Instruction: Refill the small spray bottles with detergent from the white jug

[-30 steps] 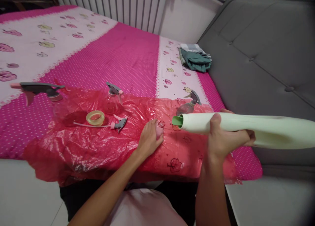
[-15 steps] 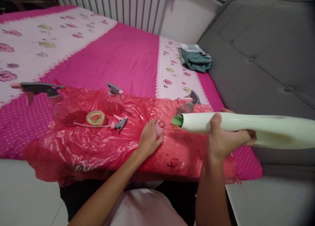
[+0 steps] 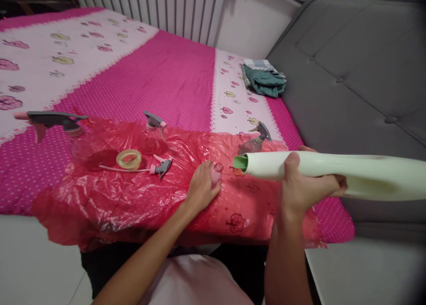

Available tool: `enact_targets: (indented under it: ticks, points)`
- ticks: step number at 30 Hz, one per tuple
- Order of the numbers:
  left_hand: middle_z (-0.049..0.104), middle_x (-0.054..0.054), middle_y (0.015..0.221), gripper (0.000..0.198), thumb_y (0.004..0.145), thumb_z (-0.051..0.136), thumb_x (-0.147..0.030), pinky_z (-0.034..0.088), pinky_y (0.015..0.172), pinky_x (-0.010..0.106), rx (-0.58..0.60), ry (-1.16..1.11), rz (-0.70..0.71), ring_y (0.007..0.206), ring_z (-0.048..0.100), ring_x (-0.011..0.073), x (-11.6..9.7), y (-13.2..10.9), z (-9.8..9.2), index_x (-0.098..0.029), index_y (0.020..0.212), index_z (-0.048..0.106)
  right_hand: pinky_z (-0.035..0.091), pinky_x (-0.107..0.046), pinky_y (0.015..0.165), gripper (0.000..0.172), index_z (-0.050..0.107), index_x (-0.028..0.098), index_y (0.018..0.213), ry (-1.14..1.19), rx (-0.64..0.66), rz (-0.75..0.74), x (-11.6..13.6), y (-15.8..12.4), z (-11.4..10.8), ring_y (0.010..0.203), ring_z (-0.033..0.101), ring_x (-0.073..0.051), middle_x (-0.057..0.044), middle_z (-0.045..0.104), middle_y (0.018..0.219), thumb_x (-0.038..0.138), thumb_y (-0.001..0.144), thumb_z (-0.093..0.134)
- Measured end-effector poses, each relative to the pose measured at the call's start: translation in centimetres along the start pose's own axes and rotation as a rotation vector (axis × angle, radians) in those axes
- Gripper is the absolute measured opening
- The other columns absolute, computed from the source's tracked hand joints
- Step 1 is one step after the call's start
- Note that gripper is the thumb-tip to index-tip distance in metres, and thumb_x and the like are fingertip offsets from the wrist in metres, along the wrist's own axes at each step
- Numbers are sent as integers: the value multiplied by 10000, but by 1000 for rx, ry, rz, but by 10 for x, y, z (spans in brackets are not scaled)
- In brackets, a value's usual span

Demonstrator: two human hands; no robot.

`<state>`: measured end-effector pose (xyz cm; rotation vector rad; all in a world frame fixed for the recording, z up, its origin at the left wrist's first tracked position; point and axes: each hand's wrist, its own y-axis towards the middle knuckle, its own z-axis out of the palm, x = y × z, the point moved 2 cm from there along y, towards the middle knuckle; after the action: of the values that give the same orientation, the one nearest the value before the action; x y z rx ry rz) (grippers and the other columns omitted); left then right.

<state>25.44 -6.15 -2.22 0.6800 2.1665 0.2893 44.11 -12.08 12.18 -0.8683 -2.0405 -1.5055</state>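
Note:
My left hand (image 3: pixel 201 187) is closed around a small clear spray bottle (image 3: pixel 216 174) whose neck is uncapped. The bottle stands on a red plastic sheet (image 3: pixel 140 207). In my right hand (image 3: pixel 302 187) is a large pale green jug-like bottle (image 3: pixel 372 170), tipped nearly level, its handle in my grip. Its open mouth, with a green spout (image 3: pixel 240 164), points left toward the small bottle's neck and is a little apart from it. No stream of liquid shows between them. A loose grey and pink spray head (image 3: pixel 162 166) with a long tube lies left of my left hand.
A roll of yellowish tape (image 3: pixel 129 159) lies beside the tube. Three spray bottles stand behind: a large one (image 3: pixel 80 147) at left, a second (image 3: pixel 151 138), and a grey-headed one (image 3: pixel 254 143) behind the jug. Folded clothes (image 3: pixel 264 79) lie near the grey headboard (image 3: pixel 353 74).

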Motion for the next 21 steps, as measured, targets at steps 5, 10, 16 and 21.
enact_targets:
  ticks: [5, 10, 16, 21]
  points:
    - [602, 200, 1305, 593, 914, 639, -239, 548, 1035, 565, -2, -1, -2, 1225, 621, 365, 1, 0, 0, -145, 1435, 373, 245, -554, 1225, 434, 771, 144, 999, 16, 6, 7, 0, 0, 0, 1264, 492, -342, -98, 708, 989, 497, 779, 649]
    - [597, 183, 1318, 608, 907, 646, -234, 545, 1044, 551, 3, -1, 0, 1232, 622, 355, 0, 0, 0, -167, 1443, 367, 256, -549, 1224, 452, 757, 135, 1017, -21, 17, 27, -3, 0, 1, 1279, 462, -354, -107, 701, 1041, 512, 790, 652]
    - [607, 208, 1302, 576, 918, 633, -237, 546, 1039, 561, -3, -2, -4, 1228, 619, 367, 0, 1, 1, -133, 1426, 379, 232, -566, 1225, 380, 747, 148, 1011, -30, 12, 26, 0, 0, 1, 1282, 467, -343, -83, 704, 1035, 439, 781, 667]
    - [607, 202, 1301, 587, 916, 639, -239, 545, 1042, 563, -2, 0, 1, 1220, 623, 362, 1, 0, 1, -142, 1432, 377, 225, -571, 1221, 296, 739, 160, 899, -21, 15, 37, 2, 0, 1, 1293, 446, -356, -83, 702, 1012, 415, 760, 678]
